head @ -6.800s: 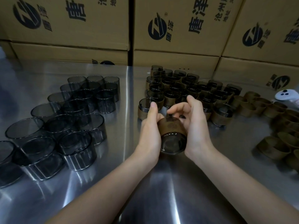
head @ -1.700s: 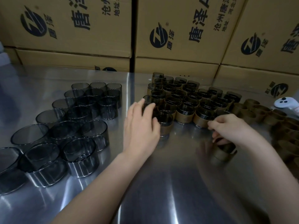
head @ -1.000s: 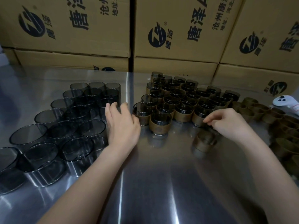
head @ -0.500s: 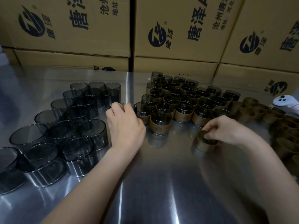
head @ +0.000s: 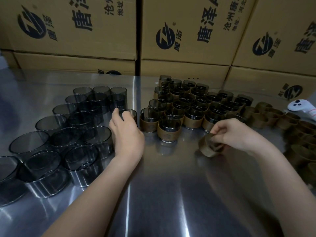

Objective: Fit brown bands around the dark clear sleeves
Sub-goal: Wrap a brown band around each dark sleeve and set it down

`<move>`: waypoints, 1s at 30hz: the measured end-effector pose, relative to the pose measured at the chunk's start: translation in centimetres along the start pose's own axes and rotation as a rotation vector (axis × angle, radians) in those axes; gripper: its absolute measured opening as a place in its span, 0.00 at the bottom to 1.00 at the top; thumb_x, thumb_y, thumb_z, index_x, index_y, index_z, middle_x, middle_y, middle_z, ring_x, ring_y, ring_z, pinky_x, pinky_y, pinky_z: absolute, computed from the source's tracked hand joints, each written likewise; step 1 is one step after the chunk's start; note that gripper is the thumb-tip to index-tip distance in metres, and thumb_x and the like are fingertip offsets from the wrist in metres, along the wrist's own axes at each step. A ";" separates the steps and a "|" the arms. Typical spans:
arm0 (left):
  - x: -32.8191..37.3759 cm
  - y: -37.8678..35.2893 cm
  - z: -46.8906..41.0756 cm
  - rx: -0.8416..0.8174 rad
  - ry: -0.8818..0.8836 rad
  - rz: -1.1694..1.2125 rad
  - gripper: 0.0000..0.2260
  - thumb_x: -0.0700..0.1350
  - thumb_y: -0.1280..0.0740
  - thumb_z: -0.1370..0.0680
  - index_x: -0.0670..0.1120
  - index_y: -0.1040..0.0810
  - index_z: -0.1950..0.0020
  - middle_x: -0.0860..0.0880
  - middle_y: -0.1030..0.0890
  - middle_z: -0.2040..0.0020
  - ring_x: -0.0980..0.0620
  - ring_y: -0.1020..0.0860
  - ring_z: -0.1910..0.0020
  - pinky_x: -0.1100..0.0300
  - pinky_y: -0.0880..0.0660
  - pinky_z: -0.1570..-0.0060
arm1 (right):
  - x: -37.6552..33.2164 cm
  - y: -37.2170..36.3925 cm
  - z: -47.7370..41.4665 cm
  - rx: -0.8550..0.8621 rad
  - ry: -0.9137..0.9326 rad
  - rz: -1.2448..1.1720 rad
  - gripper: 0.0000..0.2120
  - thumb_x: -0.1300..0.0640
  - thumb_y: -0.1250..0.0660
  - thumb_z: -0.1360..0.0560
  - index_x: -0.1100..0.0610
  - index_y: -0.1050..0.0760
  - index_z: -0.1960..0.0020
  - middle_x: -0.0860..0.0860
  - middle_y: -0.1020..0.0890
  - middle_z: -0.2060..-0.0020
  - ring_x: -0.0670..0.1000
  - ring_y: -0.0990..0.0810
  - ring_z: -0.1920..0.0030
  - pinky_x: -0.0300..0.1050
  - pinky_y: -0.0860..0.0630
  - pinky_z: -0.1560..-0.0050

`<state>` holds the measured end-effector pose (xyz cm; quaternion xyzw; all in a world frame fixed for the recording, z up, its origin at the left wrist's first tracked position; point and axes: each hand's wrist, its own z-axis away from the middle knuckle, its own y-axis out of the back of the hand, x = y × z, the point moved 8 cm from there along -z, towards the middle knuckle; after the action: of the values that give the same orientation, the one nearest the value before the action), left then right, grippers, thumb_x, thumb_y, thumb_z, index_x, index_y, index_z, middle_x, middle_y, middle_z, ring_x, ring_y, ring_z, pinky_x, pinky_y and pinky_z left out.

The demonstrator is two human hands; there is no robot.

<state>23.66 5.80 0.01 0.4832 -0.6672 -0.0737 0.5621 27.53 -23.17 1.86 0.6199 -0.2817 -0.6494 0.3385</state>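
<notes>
Presently pinching soft, light band [head: 209, 148] by its rim in right grip [head: 234, 134], close to shiny steel tabletop [head: 162, 194], and curling left grip [head: 127, 134] round stiff, slick, probably fragile sleeve [head: 130, 114], best taken by its wall, beside banded sleeves [head: 193, 117], before stacked cartons [head: 188, 40] in dim light.

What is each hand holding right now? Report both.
Left hand: grips a dark clear sleeve.
Right hand: pinches a brown band.
</notes>
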 end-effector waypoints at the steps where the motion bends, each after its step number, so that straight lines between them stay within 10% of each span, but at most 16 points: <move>1: 0.0 0.1 0.0 0.018 0.012 0.019 0.12 0.32 0.41 0.20 0.35 0.31 0.36 0.35 0.45 0.22 0.35 0.45 0.24 0.47 0.42 0.28 | -0.1 -0.1 0.0 -0.001 0.008 -0.032 0.07 0.66 0.29 0.28 0.55 0.20 0.61 0.53 0.16 0.67 0.52 0.18 0.64 0.52 0.19 0.59; 8: 1.1 1.8 0.2 0.202 -0.043 0.247 0.07 0.34 0.44 0.17 0.36 0.31 0.40 0.36 0.45 0.21 0.38 0.45 0.23 0.57 0.48 0.30 | -1.4 -0.2 0.3 0.001 0.121 -0.193 0.07 0.70 0.33 0.27 0.60 0.27 0.57 0.55 0.18 0.71 0.57 0.18 0.67 0.63 0.20 0.57; 11: 1.9 3.1 0.5 0.273 -0.107 0.369 0.06 0.34 0.44 0.17 0.36 0.31 0.42 0.37 0.45 0.21 0.45 0.46 0.22 0.68 0.51 0.32 | -2.2 0.0 0.6 0.000 0.181 -0.276 0.10 0.70 0.31 0.26 0.56 0.23 0.52 0.56 0.15 0.64 0.60 0.15 0.63 0.56 0.19 0.63; 15: 2.9 4.0 1.0 0.286 -0.149 0.566 0.02 0.37 0.44 0.16 0.43 0.34 0.45 0.40 0.41 0.21 0.48 0.42 0.22 0.58 0.42 0.29 | -3.4 -0.4 1.1 -0.021 0.253 -0.387 0.15 0.70 0.33 0.24 0.50 0.17 0.53 0.53 0.15 0.62 0.56 0.15 0.65 0.43 0.21 0.69; 19: 3.2 3.5 1.6 0.202 -0.027 0.784 0.07 0.43 0.46 0.15 0.54 0.37 0.50 0.50 0.24 0.46 0.66 0.25 0.49 0.63 0.29 0.50 | -4.4 -1.1 1.4 -0.038 0.279 -0.504 0.15 0.65 0.37 0.20 0.49 0.15 0.54 0.55 0.15 0.65 0.55 0.18 0.68 0.46 0.18 0.67; 30: 4.7 -1.9 3.3 -0.303 0.337 1.355 0.14 0.53 0.47 0.15 0.44 0.27 0.43 0.45 0.13 0.56 0.43 0.16 0.48 0.54 0.18 0.50 | -6.1 -1.5 2.4 0.076 0.426 -0.733 0.09 0.63 0.44 0.17 0.50 0.32 0.46 0.50 0.21 0.73 0.55 0.23 0.74 0.50 0.27 0.72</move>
<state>22.52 -0.08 0.80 -0.1160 -0.7071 0.2757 0.6407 24.98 -17.58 4.59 0.8115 0.0100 -0.5732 0.1131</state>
